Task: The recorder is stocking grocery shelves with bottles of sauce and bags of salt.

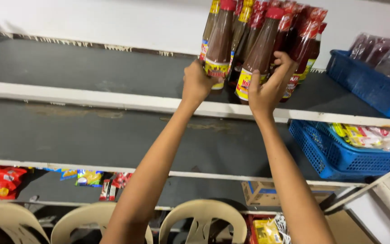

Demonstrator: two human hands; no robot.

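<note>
Both bare arms stretch up and forward from the lower edge of the view, elbows nearly straight, forearms drawing closer toward the wrists. The left hand (pixel 198 83) is curled, back of the hand toward the camera, fingers wrapped out of sight and closed in a grip. The right hand (pixel 269 83), just beside the left hand and level with it, has its fingers (pixel 285 61) spread and bent upward, thumb pointing toward the left hand.
</note>
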